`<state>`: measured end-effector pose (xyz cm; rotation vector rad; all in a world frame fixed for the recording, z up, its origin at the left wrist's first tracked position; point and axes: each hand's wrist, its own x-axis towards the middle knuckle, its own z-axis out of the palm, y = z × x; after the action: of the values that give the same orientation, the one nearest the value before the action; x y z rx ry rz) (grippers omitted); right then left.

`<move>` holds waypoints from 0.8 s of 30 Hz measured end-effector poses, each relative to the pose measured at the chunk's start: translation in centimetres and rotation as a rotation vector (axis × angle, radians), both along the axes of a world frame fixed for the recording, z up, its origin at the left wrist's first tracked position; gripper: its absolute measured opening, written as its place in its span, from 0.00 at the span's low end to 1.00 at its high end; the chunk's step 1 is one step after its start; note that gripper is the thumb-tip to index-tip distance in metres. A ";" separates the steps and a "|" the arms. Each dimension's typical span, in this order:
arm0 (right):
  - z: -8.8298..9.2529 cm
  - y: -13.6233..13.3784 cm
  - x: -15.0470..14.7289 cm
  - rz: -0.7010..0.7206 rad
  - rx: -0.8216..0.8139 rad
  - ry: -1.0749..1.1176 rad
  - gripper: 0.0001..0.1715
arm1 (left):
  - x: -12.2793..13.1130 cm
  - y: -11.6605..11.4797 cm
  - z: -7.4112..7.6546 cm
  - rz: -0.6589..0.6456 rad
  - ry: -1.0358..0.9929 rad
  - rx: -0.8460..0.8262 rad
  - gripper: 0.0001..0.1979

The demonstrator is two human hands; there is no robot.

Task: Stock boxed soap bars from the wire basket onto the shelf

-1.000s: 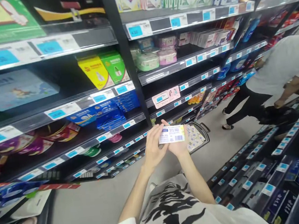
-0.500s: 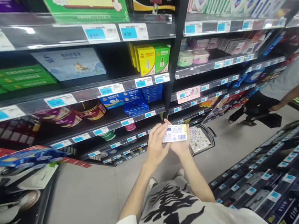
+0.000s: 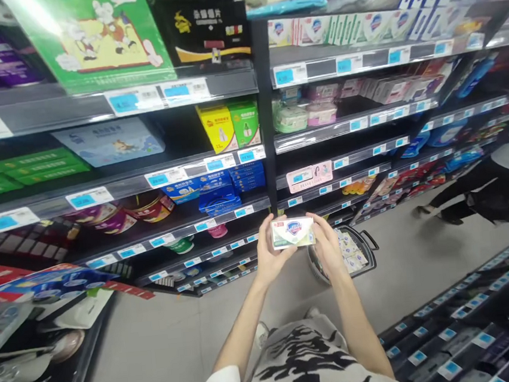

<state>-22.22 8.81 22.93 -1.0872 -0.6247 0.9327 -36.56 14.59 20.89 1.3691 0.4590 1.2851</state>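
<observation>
Between both hands I hold a white soap box (image 3: 293,233) with a blue shield logo and green corner, its printed front turned up toward me. My left hand (image 3: 269,254) grips its left end, thumb along the lower edge. At the right end, my right hand (image 3: 327,244) is closed round the box, some of its fingers hidden behind. Below and beyond my right hand, a dark basket (image 3: 370,241) stands on the floor with several similar pale boxes (image 3: 350,251) in it.
Shelves (image 3: 115,192) with price tags run along the front. Similar soap boxes (image 3: 356,28) line the upper right shelf. Low shelving (image 3: 458,339) stands at the right, a display of utensils (image 3: 31,356) at the left. A person in dark trousers (image 3: 474,185) is in the aisle at right.
The soap box has been turned from its barcode side to its logo side. My hands have moved apart to its two ends. The person at right has moved farther right in view.
</observation>
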 end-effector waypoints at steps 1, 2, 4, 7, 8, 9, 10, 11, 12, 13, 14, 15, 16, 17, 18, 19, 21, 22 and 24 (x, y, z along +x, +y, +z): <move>-0.3 -0.4 1.3 -0.011 -0.009 -0.016 0.30 | 1.1 -0.1 -0.3 -0.044 -0.028 -0.045 0.48; -0.5 -0.8 2.5 -0.024 -0.012 -0.026 0.30 | 2.2 -0.2 -0.7 -0.073 -0.043 -0.081 0.47; -1.2 -1.7 4.7 -0.063 -0.012 -0.025 0.30 | 4.5 -0.7 -1.3 -0.107 -0.054 -0.136 0.47; -1.8 -2.8 7.7 -0.100 -0.017 -0.020 0.31 | 7.8 -1.8 -2.0 -0.133 -0.051 -0.192 0.47; -1.8 -3.2 8.7 -0.104 -0.019 -0.024 0.32 | 8.8 -2.1 -2.2 -0.140 -0.049 -0.206 0.47; -1.8 -3.6 9.5 -0.103 -0.020 -0.026 0.33 | 9.6 -2.4 -2.2 -0.148 -0.047 -0.213 0.47; -1.7 -3.9 10.3 -0.098 -0.021 -0.026 0.33 | 10.4 -2.5 -2.2 -0.157 -0.046 -0.213 0.46; -1.5 -4.3 11.0 -0.094 -0.019 -0.021 0.33 | 11.1 -2.6 -2.1 -0.168 -0.045 -0.206 0.46; -1.3 -4.6 11.6 -0.094 -0.016 -0.012 0.33 | 11.6 -2.7 -1.9 -0.179 -0.043 -0.191 0.45; -1.1 -4.9 12.2 -0.099 -0.009 0.000 0.33 | 12.1 -2.7 -1.7 -0.193 -0.042 -0.172 0.44; -0.9 -5.3 12.6 -0.109 -0.001 0.010 0.33 | 12.6 -2.7 -1.4 -0.208 -0.042 -0.153 0.44; -0.8 -5.5 13.0 -0.118 0.005 0.015 0.33 | 13.0 -2.7 -1.1 -0.225 -0.039 -0.139 0.44; -0.7 -5.8 13.4 -0.126 0.009 0.015 0.34 | 13.4 -2.7 -0.9 -0.243 -0.034 -0.129 0.44; -0.8 -6.0 13.7 -0.131 0.012 0.008 0.35 | 13.7 -2.6 -0.8 -0.262 -0.021 -0.123 0.44; -0.8 -6.3 14.0 -0.140 0.017 -0.003 0.36 | 14.1 -2.6 -0.7 -0.281 -0.002 -0.120 0.44; -1.0 -6.4 14.2 -0.159 0.028 -0.020 0.36 | 14.5 -2.5 -0.7 -0.295 0.023 -0.117 0.44; -1.5 -6.7 14.8 -0.215 0.061 -0.076 0.35 | 15.3 -2.3 -0.8 -0.290 0.073 -0.098 0.44; -1.7 -6.9 15.1 -0.245 0.083 -0.123 0.33 | 15.7 -2.1 -0.9 -0.267 0.092 -0.078 0.43; -2.2 -7.0 15.9 -0.310 0.138 -0.261 0.25 | 16.6 -1.5 -1.0 -0.199 0.122 0.020 0.36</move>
<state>-6.29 1.77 20.74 -1.1519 -0.6988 0.4767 -20.00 13.11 19.93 1.4764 0.3824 1.0506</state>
